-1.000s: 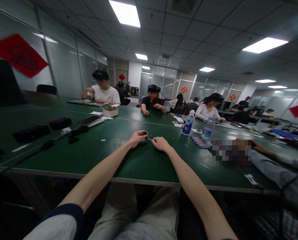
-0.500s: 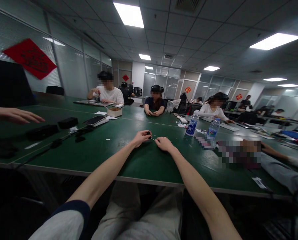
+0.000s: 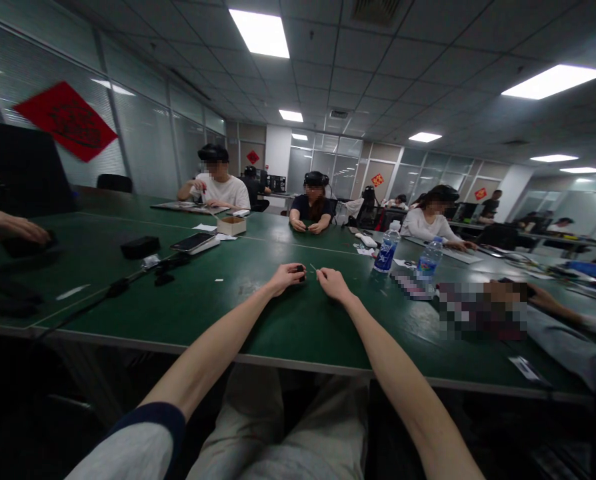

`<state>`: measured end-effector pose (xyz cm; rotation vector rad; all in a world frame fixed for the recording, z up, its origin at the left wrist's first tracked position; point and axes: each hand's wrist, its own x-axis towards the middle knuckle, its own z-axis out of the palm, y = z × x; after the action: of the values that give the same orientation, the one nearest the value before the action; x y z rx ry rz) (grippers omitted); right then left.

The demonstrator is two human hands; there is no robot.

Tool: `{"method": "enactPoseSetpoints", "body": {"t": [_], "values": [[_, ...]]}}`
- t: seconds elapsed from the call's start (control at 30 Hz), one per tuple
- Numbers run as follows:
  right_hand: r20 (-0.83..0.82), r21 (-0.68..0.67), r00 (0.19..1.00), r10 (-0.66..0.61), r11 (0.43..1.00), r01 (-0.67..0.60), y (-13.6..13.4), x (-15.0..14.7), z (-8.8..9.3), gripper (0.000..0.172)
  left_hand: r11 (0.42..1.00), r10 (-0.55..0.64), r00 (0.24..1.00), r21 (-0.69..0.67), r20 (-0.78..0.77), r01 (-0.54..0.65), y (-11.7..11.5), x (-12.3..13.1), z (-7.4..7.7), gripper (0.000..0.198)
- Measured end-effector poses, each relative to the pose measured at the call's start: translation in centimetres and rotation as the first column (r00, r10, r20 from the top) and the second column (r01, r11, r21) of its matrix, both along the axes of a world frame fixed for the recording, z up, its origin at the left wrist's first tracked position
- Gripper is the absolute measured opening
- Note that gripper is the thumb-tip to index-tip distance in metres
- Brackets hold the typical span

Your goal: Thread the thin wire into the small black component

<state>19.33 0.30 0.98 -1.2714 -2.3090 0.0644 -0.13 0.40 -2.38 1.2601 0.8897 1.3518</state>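
My left hand (image 3: 284,278) is pinched around a small dark object (image 3: 301,272), which its fingers mostly hide. My right hand (image 3: 333,284) is a short way to the right, its fingertips pinching a thin pale sliver (image 3: 314,269), perhaps a pin or wire. That sliver's tip points toward the dark object, with a small gap between them. Both hands are held just above the green table (image 3: 188,307), near its middle. I cannot tell exactly what either small item is.
Two plastic water bottles (image 3: 387,251) stand right of my hands. A phone on a white box (image 3: 194,243), a black case (image 3: 139,247) and a cable lie to the left. A co-worker's hand (image 3: 8,227) reaches in at far left, and several people sit along the table.
The whole view has tilted and shifted slightly as my head moved. The co-worker's hand at left has moved down onto a dark item. My hands have drawn slightly apart.
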Motion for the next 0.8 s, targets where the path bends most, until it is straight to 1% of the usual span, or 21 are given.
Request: {"method": "enactPoseSetpoints", "body": {"t": [0.07,0.13,0.27,0.4,0.5,0.63,0.8], "values": [[-0.076,0.023,0.997,-0.017,1.000,0.019,0.2,0.2,0.3,0.045,1.000,-0.026,1.000,-0.006,-0.011,0.026,-0.2,0.0,0.1,0.034],[-0.099,0.014,0.995,-0.030,0.999,0.032,0.3,0.5,0.4,0.043,1.000,-0.026,1.000,-0.010,-0.009,0.026,-0.3,0.0,0.2,0.033],[-0.059,-0.041,0.998,-0.030,0.999,0.028,0.1,0.6,0.0,0.041,1.000,-0.014,1.000,-0.009,-0.011,0.014,-0.3,0.2,0.2,0.037],[-0.044,-0.057,0.999,-0.029,0.998,0.026,-0.3,0.1,-0.2,0.041,1.000,0.022,0.999,-0.018,-0.029,-0.022,-0.3,0.3,0.1,0.039],[-0.062,-0.064,0.998,-0.029,0.998,0.025,-0.4,0.0,-0.1,0.041,0.999,-0.005,0.999,-0.033,-0.036,0.003,0.0,0.2,0.1,0.036],[-0.118,-0.087,0.993,-0.021,0.996,0.010,0.2,0.0,-0.4,0.037,0.989,-0.093,0.992,-0.127,-0.080,0.082,1.5,-0.1,0.4,0.037],[-0.204,-0.090,0.979,-0.008,0.996,-0.010,2.5,-0.7,-1.0,0.032,0.978,-0.129,0.988,-0.175,-0.083,0.113,4.9,-0.9,0.7,0.034]]}}
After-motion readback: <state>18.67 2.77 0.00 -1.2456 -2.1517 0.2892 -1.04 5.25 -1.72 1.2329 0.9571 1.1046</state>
